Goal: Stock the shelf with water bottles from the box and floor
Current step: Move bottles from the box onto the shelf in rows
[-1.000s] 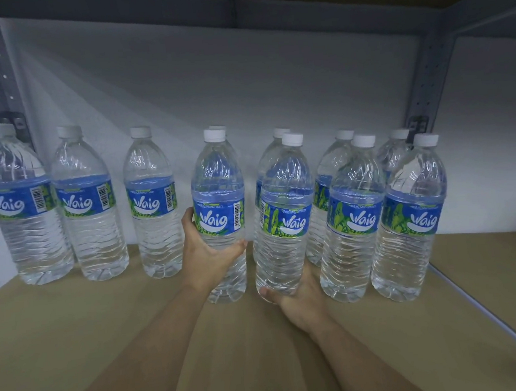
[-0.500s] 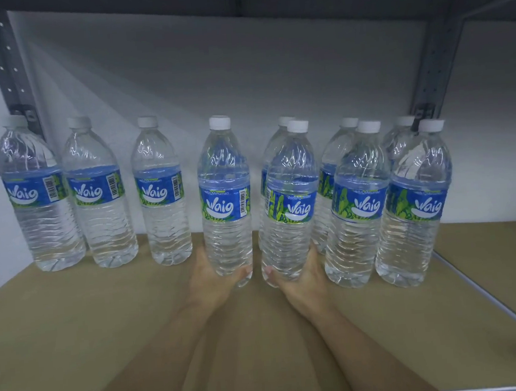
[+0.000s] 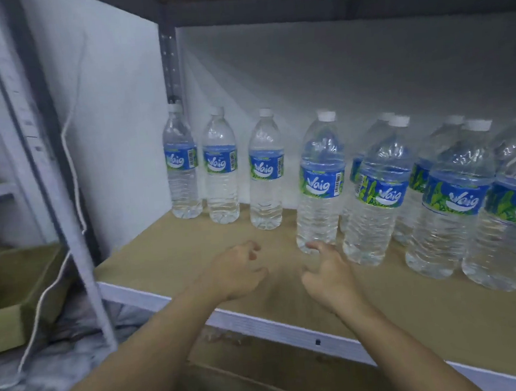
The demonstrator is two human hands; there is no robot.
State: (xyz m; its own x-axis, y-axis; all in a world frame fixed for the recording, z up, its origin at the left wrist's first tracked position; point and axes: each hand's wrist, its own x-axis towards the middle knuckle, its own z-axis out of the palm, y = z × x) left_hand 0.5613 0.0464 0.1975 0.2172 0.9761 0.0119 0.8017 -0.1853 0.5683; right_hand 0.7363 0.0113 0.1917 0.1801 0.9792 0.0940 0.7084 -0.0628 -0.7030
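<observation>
Head view: left hand (image 3: 235,271) and right hand (image 3: 328,279) hover loosely curled, holding nothing (right one just beside nearest bottle (image 3: 320,184)).

Both arms bare, reaching forward from the lower edge of view. The left forearm (image 3: 157,342) angles in from lower left; the left hand (image 3: 238,272) is back-up, fingers loosely curled, gripping nothing. The right forearm (image 3: 394,335) comes in from lower right; the right hand (image 3: 328,277) has one digit stretched forward, the rest bent slack, palm empty. Hands near each other, apart, outlines motion-blurred.
</observation>
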